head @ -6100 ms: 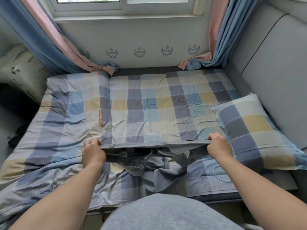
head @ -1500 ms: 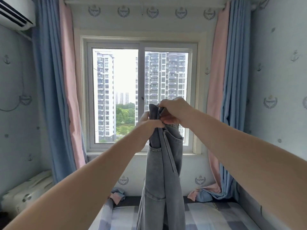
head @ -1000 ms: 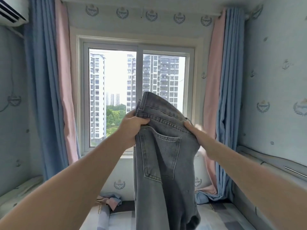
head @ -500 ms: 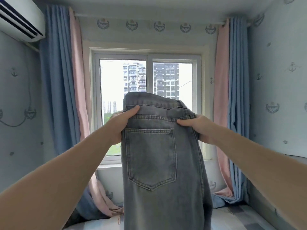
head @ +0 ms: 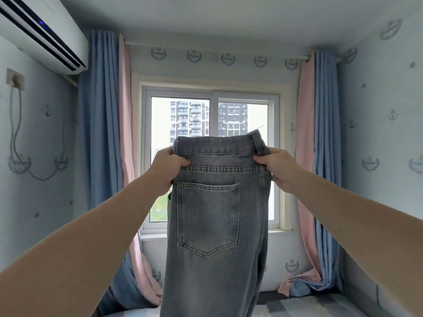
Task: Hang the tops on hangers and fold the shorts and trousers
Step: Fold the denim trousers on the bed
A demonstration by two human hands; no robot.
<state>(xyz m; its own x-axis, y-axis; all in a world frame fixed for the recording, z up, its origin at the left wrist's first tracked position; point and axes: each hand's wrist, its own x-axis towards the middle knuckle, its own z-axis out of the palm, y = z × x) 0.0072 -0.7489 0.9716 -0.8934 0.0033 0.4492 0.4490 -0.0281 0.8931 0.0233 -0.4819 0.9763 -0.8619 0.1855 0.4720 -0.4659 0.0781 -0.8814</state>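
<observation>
Trousers [head: 212,225] of grey denim are pinched just under the waistband [head: 217,145] on both sides. The left hand [head: 166,167] has its thumb across the front of the cloth and its other fingers curled behind. The right hand [head: 278,167] grips the opposite edge the same way, beside a belt loop. Between the two grips the waistband is stretched flat and level. One back pocket [head: 208,218] faces the camera, so the legs seem to be laid one on the other. The garment hangs straight down from outstretched arms, in mid-air in front of the window [head: 183,120] and above the checked bed [head: 320,305]. Its lower end is out of view.

The risk from here is in the lowering. Each hand holds only a small bite of heavy denim, so a loosened pinch could let one corner drop and skew the legs. Laying the trousers down with the unseen hems bunched would spoil the fold.

No brand patch or label shows on the denim. The wallpaper crests [head: 194,56] are too small to read, and the air conditioner [head: 41,30] shows only a blue light.
</observation>
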